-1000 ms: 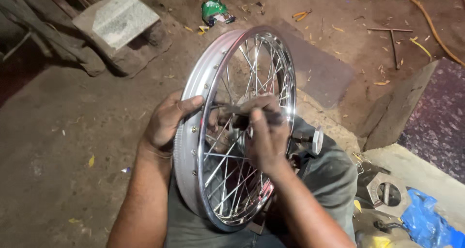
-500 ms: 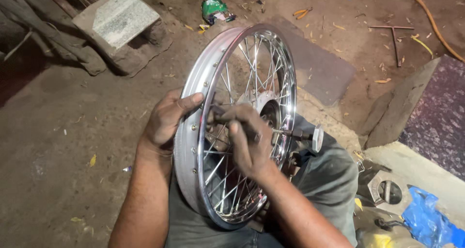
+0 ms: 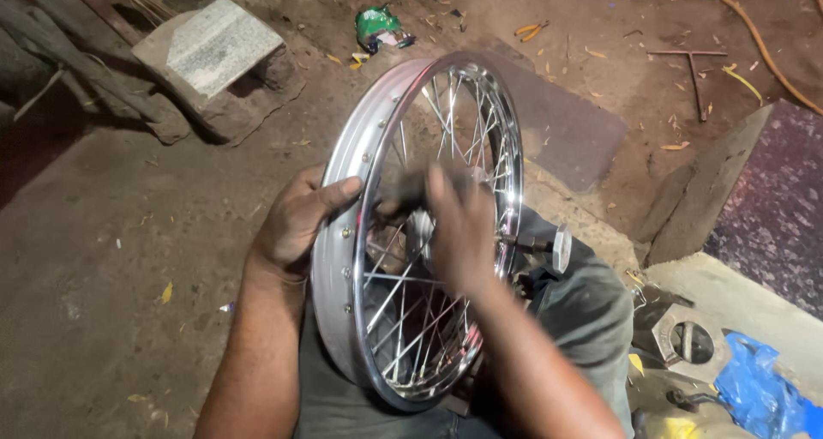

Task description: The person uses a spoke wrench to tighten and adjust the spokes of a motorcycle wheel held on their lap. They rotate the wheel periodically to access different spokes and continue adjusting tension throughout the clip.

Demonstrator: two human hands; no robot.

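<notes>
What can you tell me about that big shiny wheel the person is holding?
The wheel is a round, silvery metal rim with many thin spokes running to a hub in the middle, and no tyre on it. A short axle with a flat round end sticks out on one side. It stands upright on the person's lap. The left hand grips the rim's outer edge, and the right hand, blurred, is on the spokes near the hub.

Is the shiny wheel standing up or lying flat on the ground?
Standing up. The wheel rests on its edge on the person's lap, with the left hand gripping its rim and the right hand against the spokes.
</notes>
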